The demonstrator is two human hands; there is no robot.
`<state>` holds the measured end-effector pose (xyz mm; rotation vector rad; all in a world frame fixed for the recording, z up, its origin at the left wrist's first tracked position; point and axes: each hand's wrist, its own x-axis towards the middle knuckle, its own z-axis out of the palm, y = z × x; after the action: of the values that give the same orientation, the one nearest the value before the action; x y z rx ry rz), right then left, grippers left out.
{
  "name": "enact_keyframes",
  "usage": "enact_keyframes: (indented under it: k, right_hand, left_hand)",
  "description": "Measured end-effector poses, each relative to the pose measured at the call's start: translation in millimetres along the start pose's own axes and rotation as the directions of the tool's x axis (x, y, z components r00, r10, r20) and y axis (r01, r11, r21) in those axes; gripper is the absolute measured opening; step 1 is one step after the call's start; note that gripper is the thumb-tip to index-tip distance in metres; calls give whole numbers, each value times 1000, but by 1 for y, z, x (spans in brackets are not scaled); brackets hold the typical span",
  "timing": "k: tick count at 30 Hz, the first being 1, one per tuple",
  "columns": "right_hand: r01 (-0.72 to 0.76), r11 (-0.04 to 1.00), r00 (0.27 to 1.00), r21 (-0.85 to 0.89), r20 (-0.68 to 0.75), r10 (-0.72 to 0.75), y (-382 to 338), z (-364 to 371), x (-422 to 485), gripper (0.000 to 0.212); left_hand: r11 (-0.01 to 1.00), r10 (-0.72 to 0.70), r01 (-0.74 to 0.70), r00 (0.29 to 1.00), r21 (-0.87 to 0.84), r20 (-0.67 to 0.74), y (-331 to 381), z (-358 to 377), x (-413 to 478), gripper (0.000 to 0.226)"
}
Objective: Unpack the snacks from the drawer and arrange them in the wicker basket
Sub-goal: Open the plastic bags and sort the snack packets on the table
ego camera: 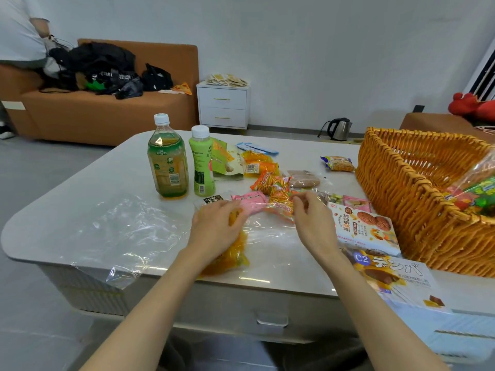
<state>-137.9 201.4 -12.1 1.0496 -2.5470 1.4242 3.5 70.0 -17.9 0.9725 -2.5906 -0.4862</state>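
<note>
Snacks [258,167] are all over the white table [115,172] in front of me, out in the open and not in the wicker basket [401,199], which stands at the table's right end. One colourful packet [479,195] already lies inside it.

My left hand [217,227] is palm down on a yellow packet [233,255] near the front edge, fingers curled over it, gripping it. My right hand [312,214] is just beside it, fingers bunched, pinching the end of an orange striped packet [280,198]. Between my two hands there's a pink packet [251,199], touching the orange one.

Clear plastic wrap [128,231] lies crumpled to my left and runs on under both hands. Behind it two capped bottles stand upright, side by side: a green tea bottle [167,162] and a pale green bottle [202,164].

Right of my right hand a biscuit box [365,228] lies flat, close to the basket's wall. Nearer to me a second box marked C2 [396,274] sits at the table's front edge. Under the tabletop I see a drawer handle [272,320].
</note>
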Motion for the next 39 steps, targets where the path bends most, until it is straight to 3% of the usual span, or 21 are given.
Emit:
enact_keyframes:
  k: [5, 9, 13, 20, 24, 28, 39]
  right_hand:
    - [72, 994, 995, 77, -70, -66, -9, 3, -2, 20]
    - [142, 990, 990, -18, 0, -142, -16, 10, 22, 22]
    - [192, 969, 976, -157, 133, -172, -25, 29, 80, 27]
    - [190, 914, 939, -357, 338, -63, -15, 97, 171, 48]
    - [266, 786, 897, -557, 443, 10, -3, 125, 205, 68]
    - [282, 737, 841, -615, 528, 119, 3, 146, 239, 79]
    - [366, 753, 905, -546, 399, -150, 18, 160, 232, 38]
  left_hand:
    - [975, -15, -8, 995, 222, 98, 5, 6, -1, 46]
    - [958, -21, -12, 993, 285, 115, 6, 3, 5, 46]
    - [977, 22, -28, 999, 212, 30, 3, -5, 17, 44]
    - [1000, 2, -1, 998, 18, -69, -10, -23, 44, 42]
    - [998, -48, 44, 995, -45, -90, -18, -22, 49, 42]
    - [998, -32, 26, 995, -65, -99, -22, -20, 60, 42]
    - [995, -42, 32, 994, -93, -99, -21, -14, 65, 42]
